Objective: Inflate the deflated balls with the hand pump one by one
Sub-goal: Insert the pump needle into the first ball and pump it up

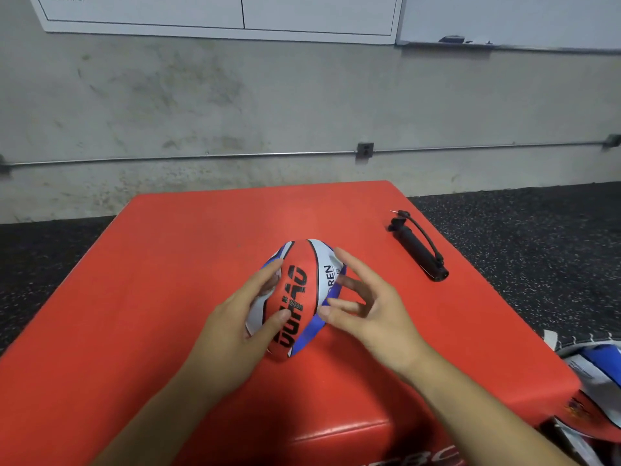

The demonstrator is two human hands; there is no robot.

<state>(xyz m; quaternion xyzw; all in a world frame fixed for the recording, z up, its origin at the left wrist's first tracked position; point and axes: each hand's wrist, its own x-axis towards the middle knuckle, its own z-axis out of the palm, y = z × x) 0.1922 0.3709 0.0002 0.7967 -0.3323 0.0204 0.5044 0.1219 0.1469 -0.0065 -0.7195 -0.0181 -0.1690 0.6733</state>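
- A deflated ball (295, 297) sits mid-counter (168, 264), the left hand (242, 317) gripping its side, thumb on the red panel.
- The right hand (366, 307) hovers just beside it, fingers spread, holding nothing.
- The pump (420, 250) lies apart, far right.

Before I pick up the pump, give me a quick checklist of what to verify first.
1. Red, white and blue deflated ball rests on the red padded box: ok.
2. Left hand steadies the ball, thumb and fingers curled on it: ok.
3. Right hand is free to reach, fingers spread, holding nothing: ok.
4. Black hand pump lies on the box, to the right of the ball and apart from it: ok.
5. Needle at the pump's far end: a thin tip shows, but whether it is seated cannot tell.
6. Ball's valve facing up: cannot tell, no valve is visible.
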